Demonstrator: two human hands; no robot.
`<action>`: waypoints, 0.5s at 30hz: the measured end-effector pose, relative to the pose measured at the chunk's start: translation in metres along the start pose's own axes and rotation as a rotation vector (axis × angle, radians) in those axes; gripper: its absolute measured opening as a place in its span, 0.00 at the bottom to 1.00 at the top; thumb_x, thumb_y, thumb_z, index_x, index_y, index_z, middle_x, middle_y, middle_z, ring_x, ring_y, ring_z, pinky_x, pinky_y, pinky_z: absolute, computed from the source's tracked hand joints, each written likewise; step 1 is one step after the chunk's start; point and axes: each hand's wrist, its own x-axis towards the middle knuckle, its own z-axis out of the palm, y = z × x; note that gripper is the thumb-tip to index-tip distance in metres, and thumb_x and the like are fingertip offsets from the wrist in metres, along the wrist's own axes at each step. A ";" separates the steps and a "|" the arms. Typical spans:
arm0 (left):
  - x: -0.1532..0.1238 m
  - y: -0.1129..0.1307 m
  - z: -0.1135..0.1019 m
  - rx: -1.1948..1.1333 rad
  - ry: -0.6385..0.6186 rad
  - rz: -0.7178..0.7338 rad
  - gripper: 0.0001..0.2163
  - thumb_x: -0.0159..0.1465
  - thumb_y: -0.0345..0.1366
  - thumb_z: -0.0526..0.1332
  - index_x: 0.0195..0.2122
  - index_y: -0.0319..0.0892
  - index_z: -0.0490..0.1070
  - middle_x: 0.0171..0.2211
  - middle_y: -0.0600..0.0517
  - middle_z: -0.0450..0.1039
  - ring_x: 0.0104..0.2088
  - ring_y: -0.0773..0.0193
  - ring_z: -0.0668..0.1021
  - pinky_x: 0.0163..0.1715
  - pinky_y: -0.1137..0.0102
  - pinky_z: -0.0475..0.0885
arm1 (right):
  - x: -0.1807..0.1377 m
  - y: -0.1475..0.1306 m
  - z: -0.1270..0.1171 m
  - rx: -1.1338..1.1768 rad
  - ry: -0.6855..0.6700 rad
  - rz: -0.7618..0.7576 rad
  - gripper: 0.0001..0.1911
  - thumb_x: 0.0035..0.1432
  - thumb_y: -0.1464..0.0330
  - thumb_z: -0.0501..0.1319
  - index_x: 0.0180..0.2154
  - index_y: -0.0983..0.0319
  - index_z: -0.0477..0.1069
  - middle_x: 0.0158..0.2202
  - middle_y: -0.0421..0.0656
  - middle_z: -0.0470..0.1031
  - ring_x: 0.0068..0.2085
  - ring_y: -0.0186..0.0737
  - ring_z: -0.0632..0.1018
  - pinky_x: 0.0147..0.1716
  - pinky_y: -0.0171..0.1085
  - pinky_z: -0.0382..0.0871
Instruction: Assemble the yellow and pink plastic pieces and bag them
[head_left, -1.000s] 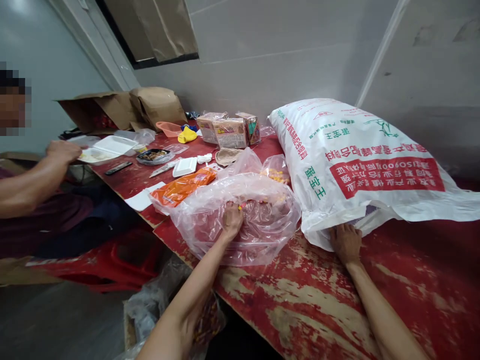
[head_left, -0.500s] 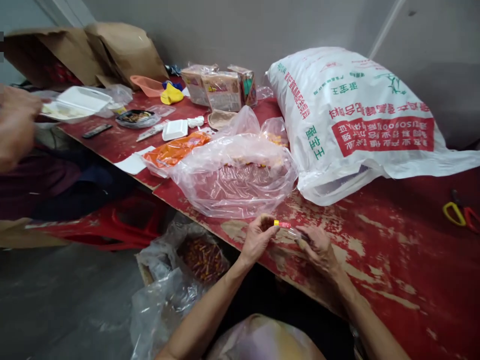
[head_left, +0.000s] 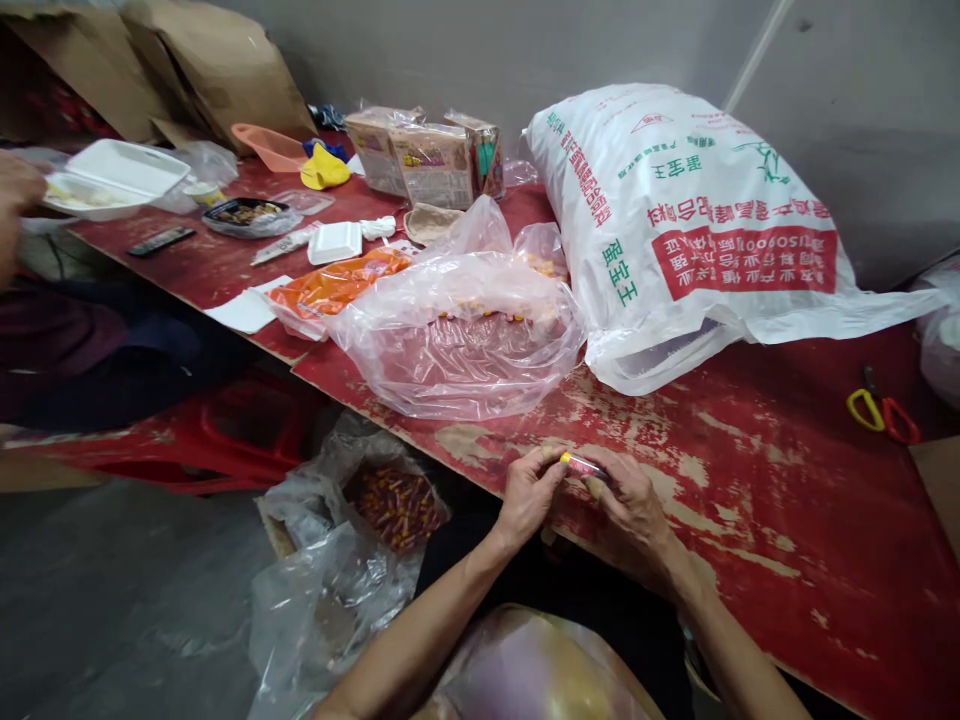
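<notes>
A small tube with a yellow end, a pinkish label and a shiny clear surface spans my two hands above the table's near edge. My left hand pinches it at the yellow end. My right hand grips the opposite end, where something dark shows beside the fingers; that end is mostly covered. Just beyond my hands lies a clear plastic bag, with small yellow and pink pieces visible at its back. Down to the left, a plastic-lined container is full of similar small yellow and reddish tubes.
A big white sack stands at the back right, scissors lying to its right. An orange packet, wrapped boxes, a foam box and a remote occupy the left. Another person's hand is at the left edge.
My hands have come closer together, and less of the tube shows between them. The whole view has shifted a little, bringing more of the table's right side into sight.
</notes>
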 end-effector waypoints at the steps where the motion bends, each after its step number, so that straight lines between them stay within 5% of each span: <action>1: -0.004 -0.001 0.003 0.034 0.003 0.017 0.10 0.59 0.36 0.59 0.38 0.39 0.77 0.35 0.48 0.75 0.37 0.61 0.75 0.41 0.69 0.69 | -0.001 -0.002 0.002 -0.006 -0.001 0.010 0.13 0.62 0.67 0.52 0.47 0.58 0.68 0.44 0.45 0.75 0.44 0.42 0.75 0.43 0.42 0.67; 8: -0.018 -0.007 0.027 0.067 -0.119 0.037 0.13 0.61 0.30 0.52 0.43 0.40 0.74 0.39 0.48 0.74 0.42 0.62 0.75 0.45 0.69 0.69 | -0.021 -0.012 -0.008 -0.059 -0.013 0.158 0.13 0.63 0.63 0.52 0.43 0.60 0.70 0.39 0.45 0.77 0.38 0.42 0.77 0.38 0.38 0.69; 12: -0.018 -0.011 0.037 0.277 -0.271 0.089 0.13 0.59 0.27 0.54 0.41 0.40 0.74 0.37 0.48 0.74 0.38 0.62 0.75 0.42 0.68 0.70 | -0.034 0.001 -0.045 -0.234 -0.284 0.270 0.14 0.63 0.61 0.49 0.39 0.59 0.71 0.33 0.44 0.77 0.32 0.40 0.77 0.30 0.34 0.66; 15: -0.015 -0.013 0.035 0.326 -0.209 0.182 0.15 0.59 0.26 0.53 0.45 0.39 0.73 0.40 0.46 0.73 0.41 0.61 0.75 0.45 0.66 0.69 | -0.044 0.021 -0.067 -0.556 -0.482 0.307 0.15 0.61 0.60 0.50 0.29 0.60 0.69 0.21 0.43 0.73 0.22 0.40 0.74 0.20 0.33 0.56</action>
